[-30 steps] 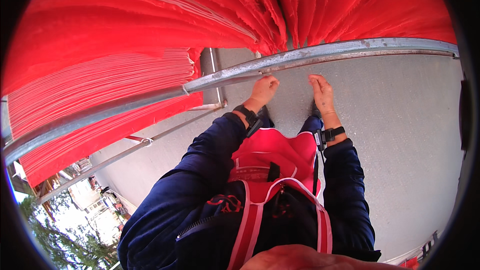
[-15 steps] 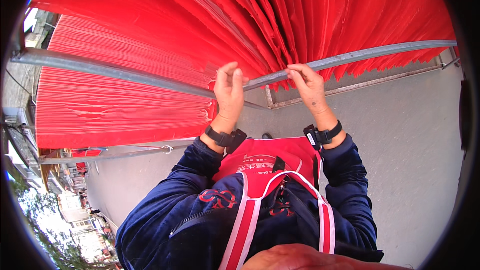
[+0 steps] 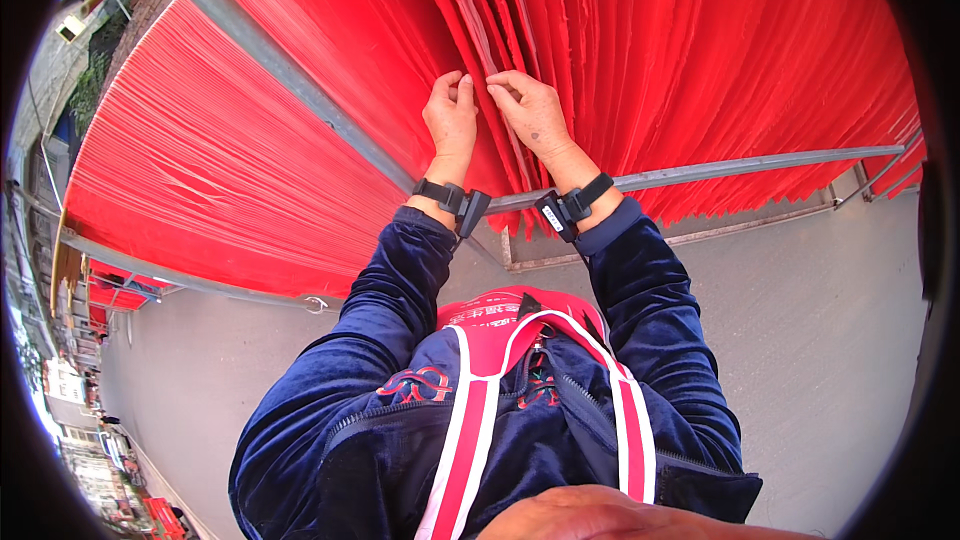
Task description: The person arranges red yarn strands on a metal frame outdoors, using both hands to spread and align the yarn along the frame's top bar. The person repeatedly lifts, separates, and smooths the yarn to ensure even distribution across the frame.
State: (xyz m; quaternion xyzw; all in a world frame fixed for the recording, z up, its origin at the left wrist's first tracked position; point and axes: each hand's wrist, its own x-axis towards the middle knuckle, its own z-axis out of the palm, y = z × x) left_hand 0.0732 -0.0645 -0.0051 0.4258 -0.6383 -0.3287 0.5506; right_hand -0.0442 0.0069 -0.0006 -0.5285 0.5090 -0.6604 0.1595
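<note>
Many thin red sheets (image 3: 660, 70), seemingly paper, hang close together with their ragged edges toward me. My right hand (image 3: 535, 118) is closed in a pinch at the near edge of a red sheet (image 3: 478, 35) in the middle of the row. Just to its left, my left hand (image 3: 450, 123) has thumb and fingers drawn together against the sheets. What lies between its fingertips is too small to make out. Both hands are raised past a grey metal bar (image 3: 740, 171), with the wrists above it.
On the left, another grey bar (image 3: 290, 70) slants across a dense stack of red sheets (image 3: 190, 160). A lower rail (image 3: 200, 275) runs beneath that stack. A red apron (image 3: 500, 305) covers my front, above the grey floor (image 3: 790, 340).
Both hands have moved up and forward past the bar to the sheet edges, closer together. The view has turned, so the left bar now slants more steeply.
</note>
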